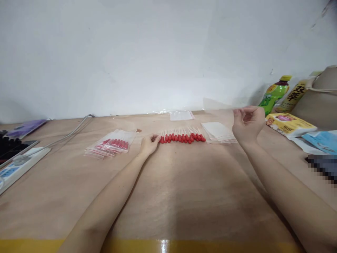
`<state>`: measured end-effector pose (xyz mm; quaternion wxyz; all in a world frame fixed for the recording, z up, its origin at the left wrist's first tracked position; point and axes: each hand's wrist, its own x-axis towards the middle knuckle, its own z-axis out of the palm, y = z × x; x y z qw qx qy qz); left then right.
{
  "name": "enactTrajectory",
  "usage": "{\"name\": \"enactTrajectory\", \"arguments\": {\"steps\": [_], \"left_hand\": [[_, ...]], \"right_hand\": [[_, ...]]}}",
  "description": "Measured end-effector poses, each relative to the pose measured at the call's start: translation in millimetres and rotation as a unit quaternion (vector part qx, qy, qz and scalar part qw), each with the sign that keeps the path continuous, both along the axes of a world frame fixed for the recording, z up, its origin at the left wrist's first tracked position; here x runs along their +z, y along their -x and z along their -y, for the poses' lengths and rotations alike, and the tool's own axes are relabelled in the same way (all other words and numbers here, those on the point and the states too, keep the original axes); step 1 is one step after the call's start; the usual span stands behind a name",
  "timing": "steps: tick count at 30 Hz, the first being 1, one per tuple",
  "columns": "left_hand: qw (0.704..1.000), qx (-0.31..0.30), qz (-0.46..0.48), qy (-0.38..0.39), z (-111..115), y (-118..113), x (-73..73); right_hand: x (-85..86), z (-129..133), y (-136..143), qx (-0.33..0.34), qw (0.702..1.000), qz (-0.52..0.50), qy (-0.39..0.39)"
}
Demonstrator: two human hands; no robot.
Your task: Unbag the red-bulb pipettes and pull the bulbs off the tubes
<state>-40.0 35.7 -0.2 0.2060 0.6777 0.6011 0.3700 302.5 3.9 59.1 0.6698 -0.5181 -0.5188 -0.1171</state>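
Thin pale sticks with thick red tips (182,138) lie side by side in a row on the wooden table, red ends toward me. At the row's left end, my left hand (150,144) rests with its fingers pinched together against the outermost red tip; what they grip, if anything, is hidden. Raised over the table at the right, my right hand (249,123) pinches a thin clear plastic bag (217,104), which extends to the left. Below it lies a stack of empty clear bags (218,133). Left of my left hand are overlapping clear bags with red-tipped sticks inside (112,143).
A flat clear packet (181,115) lies near the wall. On the right are a green bottle (275,93), a yellow box (289,123), a blue packet (322,140) and a grey bag (325,98). At left are a power strip (28,165), its cable and a purple packet (26,128).
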Motion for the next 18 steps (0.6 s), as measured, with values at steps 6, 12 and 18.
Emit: {"name": "enactTrajectory", "arguments": {"steps": [6,12,18], "left_hand": [[0.999,0.001,-0.022,-0.023,5,-1,3.5],[0.999,0.002,-0.036,-0.037,9,-3,6.4],[0.994,0.049,-0.039,-0.092,14,-5,10.1]], "right_hand": [[-31.7,-9,-14,0.020,0.949,0.207,0.238],[-31.5,-8,-16,0.124,0.851,0.269,0.433],[-30.1,6,19,-0.034,0.937,0.267,0.221]]}}
